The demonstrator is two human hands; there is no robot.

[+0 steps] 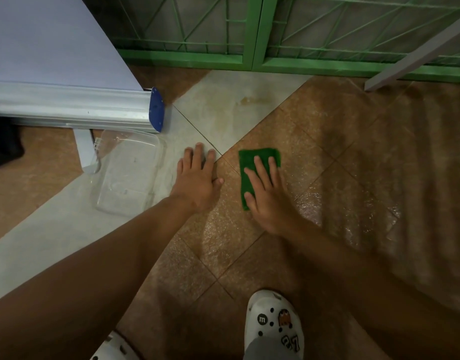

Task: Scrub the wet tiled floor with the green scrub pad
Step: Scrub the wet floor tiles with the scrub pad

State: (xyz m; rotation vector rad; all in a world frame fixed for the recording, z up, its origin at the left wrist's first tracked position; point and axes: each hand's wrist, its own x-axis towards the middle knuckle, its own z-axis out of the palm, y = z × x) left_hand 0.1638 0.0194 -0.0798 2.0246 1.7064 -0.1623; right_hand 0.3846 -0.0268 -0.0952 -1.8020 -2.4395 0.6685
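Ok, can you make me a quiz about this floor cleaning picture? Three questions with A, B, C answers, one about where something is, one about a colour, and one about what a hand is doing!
1. Where is the clear plastic container?
A. To the left of the left hand
B. On top of the green scrub pad
C. Beside the white shoe

2. What colour is the metal gate at the top?
A. Blue
B. Green
C. Red

3. What is the right hand doing?
A. Lifting the pad in the air
B. Pressing the pad flat on the floor
C. Resting far from the pad

Answers:
1. A, it lies on the pale tile just left of the left hand.
2. B, its frame and bars are green.
3. B, the fingers lie spread on the green scrub pad, flat on the brown tiled floor.
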